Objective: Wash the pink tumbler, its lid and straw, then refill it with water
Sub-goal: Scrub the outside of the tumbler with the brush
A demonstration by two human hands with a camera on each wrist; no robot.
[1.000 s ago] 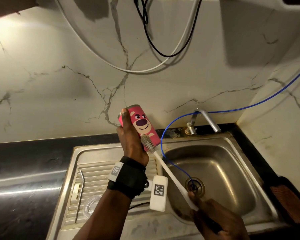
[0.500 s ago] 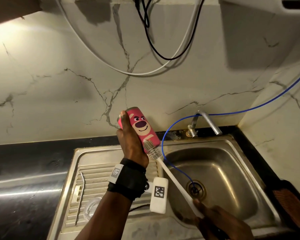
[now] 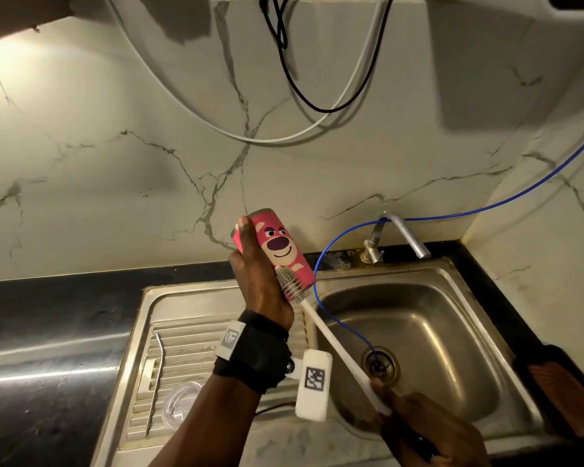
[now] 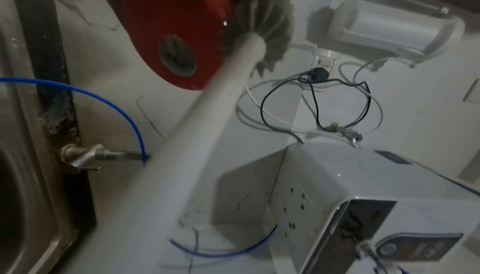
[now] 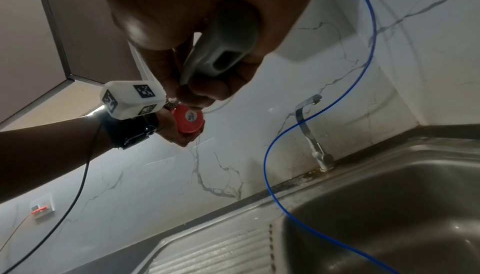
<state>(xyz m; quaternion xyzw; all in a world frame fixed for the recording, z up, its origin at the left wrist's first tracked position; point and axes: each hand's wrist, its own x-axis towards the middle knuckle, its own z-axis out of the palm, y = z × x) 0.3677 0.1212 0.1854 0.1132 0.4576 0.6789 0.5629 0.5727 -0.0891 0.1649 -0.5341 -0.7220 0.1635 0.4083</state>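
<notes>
My left hand (image 3: 257, 284) grips the pink tumbler (image 3: 280, 251) with the bear face, held tilted above the sink's left rim, base toward the lower right. My right hand (image 3: 418, 423) grips the white handle (image 3: 338, 348) of a bottle brush. Its bristle head (image 3: 292, 283) presses on the tumbler's outside near the base. In the left wrist view the bristles (image 4: 265, 25) lie beside the tumbler's base (image 4: 176, 52). The clear lid (image 3: 182, 401) and the bent metal straw (image 3: 155, 375) lie on the draining board.
The steel sink basin (image 3: 435, 318) lies below the brush, with a tap (image 3: 402, 234) behind it. A blue hose (image 3: 334, 318) runs into the drain. The ribbed draining board (image 3: 189, 338) and black counter (image 3: 48, 332) are to the left. A white appliance (image 4: 363, 196) hangs on the wall above.
The brush head slid a little down the tumbler's side toward the base and back up. My left hand and the tumbler have hardly moved.
</notes>
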